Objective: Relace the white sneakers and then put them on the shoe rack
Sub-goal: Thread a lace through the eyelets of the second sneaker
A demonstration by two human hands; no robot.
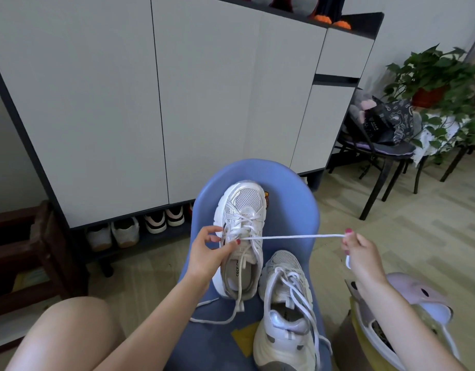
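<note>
Two white sneakers lie on a blue chair seat [290,188]. The far sneaker [243,210] points away from me; my left hand [208,253] grips its left side at the eyelets, thumb on the lacing. A white lace [292,236] runs taut from that sneaker to the right, where my right hand [361,253] pinches its end. The lace's other end trails loose on the seat below the shoe [217,317]. The near sneaker [284,311] lies beside it, lower right, with loose crossed laces.
A tall white cabinet [177,103] stands ahead, with an open bottom shelf [118,250] holding several shoes. A dark wooden stool [30,250] is at left. A black chair with a bag [383,124] and a potted plant [440,73] stand right. A pale slipper [418,298] lies at lower right.
</note>
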